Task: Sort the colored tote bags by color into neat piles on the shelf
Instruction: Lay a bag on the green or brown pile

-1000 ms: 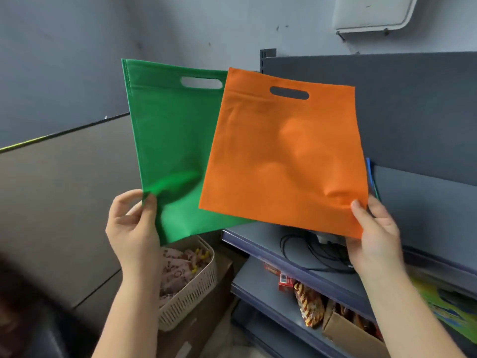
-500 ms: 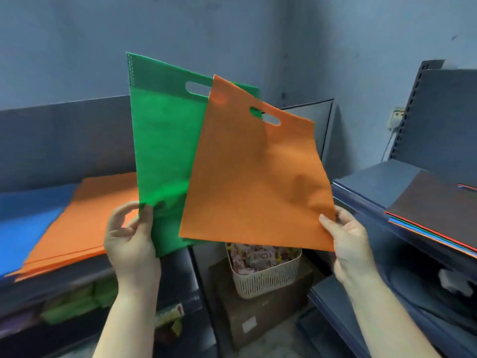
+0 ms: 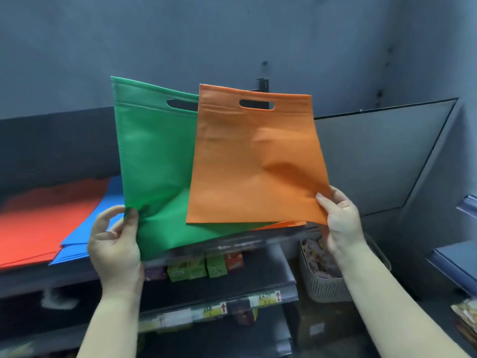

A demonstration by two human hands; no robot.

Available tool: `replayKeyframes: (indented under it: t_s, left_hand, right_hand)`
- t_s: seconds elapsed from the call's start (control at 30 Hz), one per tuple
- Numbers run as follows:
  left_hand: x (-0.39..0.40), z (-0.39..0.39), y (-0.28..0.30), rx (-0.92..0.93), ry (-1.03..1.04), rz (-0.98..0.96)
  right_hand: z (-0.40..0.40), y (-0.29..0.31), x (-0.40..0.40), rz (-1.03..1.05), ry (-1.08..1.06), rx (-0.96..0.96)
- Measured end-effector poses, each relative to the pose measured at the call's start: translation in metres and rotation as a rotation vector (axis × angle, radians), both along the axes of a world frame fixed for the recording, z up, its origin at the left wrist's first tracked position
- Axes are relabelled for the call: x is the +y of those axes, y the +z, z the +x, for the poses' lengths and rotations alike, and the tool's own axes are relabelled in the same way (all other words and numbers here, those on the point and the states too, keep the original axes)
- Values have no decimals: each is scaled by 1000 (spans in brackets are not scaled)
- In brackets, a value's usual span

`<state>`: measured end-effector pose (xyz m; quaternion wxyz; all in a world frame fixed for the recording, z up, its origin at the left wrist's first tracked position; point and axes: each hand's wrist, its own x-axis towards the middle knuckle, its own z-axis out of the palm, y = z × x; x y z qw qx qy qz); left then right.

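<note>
Head view, left hand (image 3: pixel 114 244) pinching green bag (image 3: pixel 154 171), right hand (image 3: pixel 340 223) pinching orange bag (image 3: pixel 255 161)

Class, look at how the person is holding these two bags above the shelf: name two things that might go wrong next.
1. Each hand, left hand and right hand, pinches only a bottom corner, so the green bag or orange bag may flop or slip.
2. The orange pile is almost hidden behind the bags, so placement may be untidy.

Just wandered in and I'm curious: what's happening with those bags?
A person is sorting tote bags by color. The left hand pinches a green bag by its lower corner, and the right hand pinches an orange bag; both are held up above the shelf, where a red pile and a blue pile already lie.
</note>
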<state>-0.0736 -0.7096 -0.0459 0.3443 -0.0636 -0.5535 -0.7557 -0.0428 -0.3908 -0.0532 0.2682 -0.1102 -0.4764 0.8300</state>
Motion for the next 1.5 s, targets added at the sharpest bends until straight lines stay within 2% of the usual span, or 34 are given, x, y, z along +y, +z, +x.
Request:
replayKeyframes:
  t_s: [0.13,0.2,0.27,0.4,0.5,0.73,0.8,0.87,0.93,1.0,1.07,1.17,1.23,1.5]
  left_hand:
    - [-55,-17,-4,8,36,-61]
    - [-77,-19,-9,21,51,-85]
    - [-95,-18,-13,37,66,-105]
    - [-115,-14,-24,15,82,-113]
    - [-122,-3,-30,-14,135,-181]
    - [-129,37,-32,-29,300,-260]
    - [-131,50,-29,-9,341,-268]
    - [-136,64,-28,-30,373,-231]
    - [-147,79,-30,-54,425,-167]
    - [-161,95,-31,-56,496,-112]
    - [-172,111,-28,-59,562,-84]
    - [-192,138,-23,-56,656,-37]
    - [-211,154,-20,-59,723,-3]
    - [-305,197,-22,-137,902,20]
  right_hand:
    - [-27,4,-29,58,-69,-12]
    - [-38,4,-40,175,-130,-46]
    - [-47,2,-47,386,-202,-132]
    - [-57,-4,-44,915,-377,-434]
    - [-57,-6,-41,1117,-351,-549]
    - [-55,-10,-38,1320,-257,-767]
    - [-54,-6,-47,1498,-306,-730]
    - [-53,1,-66,1628,-330,-493]
    - [-48,10,-100,1588,-188,-166]
    - [-38,21,-147,1377,106,11]
    - [-27,29,-196,1207,441,-7]
    - [-17,33,-258,1154,785,-57]
    - [-13,30,-292,1105,836,-29]
    - [-1,8,-426,1059,676,238]
